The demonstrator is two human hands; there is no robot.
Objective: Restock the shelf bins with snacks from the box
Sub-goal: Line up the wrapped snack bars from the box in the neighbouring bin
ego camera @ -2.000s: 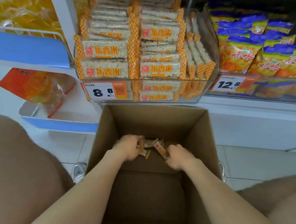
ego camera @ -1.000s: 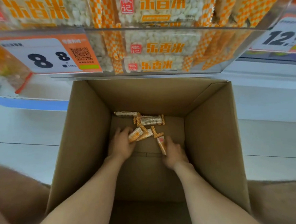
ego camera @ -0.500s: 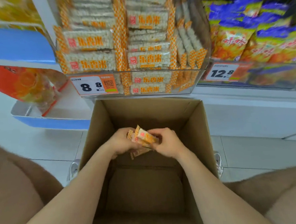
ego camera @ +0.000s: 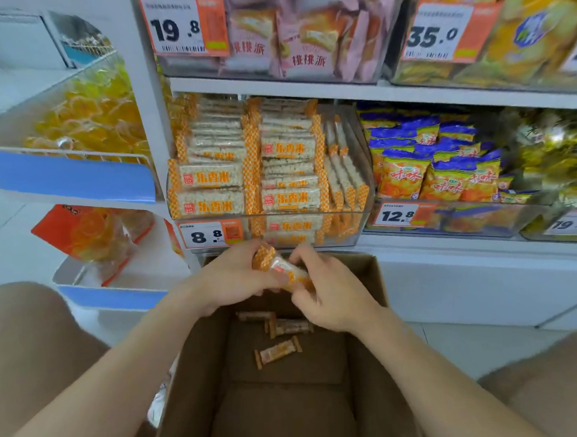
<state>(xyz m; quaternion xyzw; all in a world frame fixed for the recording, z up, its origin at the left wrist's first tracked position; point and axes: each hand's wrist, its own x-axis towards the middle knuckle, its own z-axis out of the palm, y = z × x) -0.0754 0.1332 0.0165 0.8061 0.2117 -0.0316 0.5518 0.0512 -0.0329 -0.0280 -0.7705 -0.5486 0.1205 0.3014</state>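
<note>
The left hand (ego camera: pixel 229 277) and right hand (ego camera: pixel 330 294) held a bundle of rice cracker packets (ego camera: pixel 278 268) between them, fingers curled around it, above the cardboard box (ego camera: pixel 204 395) and just below the clear bin (ego camera: pixel 362 165). That bin looked nearly full. About three loose packets (ego camera: pixel 277 351) lay on the box floor, so little was left. Blue-and-orange snack bags (ego camera: pixel 431 174) sat rightward. The bin's front wall and tall stacks stood in the way.

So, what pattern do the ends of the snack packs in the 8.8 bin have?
Orange-and-white checks; the snack packs show it best in the head view.
</note>
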